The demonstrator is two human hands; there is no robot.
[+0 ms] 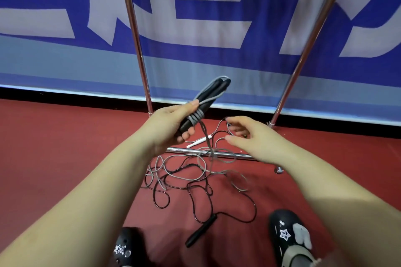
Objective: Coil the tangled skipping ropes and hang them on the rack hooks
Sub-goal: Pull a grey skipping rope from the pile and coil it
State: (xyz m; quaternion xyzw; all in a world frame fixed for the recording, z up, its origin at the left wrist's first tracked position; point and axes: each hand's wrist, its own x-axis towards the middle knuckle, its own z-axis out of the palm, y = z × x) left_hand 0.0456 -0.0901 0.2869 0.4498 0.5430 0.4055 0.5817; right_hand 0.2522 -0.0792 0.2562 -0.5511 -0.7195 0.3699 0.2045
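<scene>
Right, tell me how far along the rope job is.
Done: nothing hangs on the rack in view. In hand: the left hand grips a pair of black handles with grey rope wound round them a few turns; the right hand is open, holding nothing. Left: most of the grey rope and the black rope, its handle on the floor, lie tangled.

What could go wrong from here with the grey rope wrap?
1. The grey cord trailing from the paired black handles in the left hand runs into the floor tangle, crossing the thin black rope; pulling may drag or knot both.
2. The right hand holds nothing, so the wraps could loosen.
</scene>
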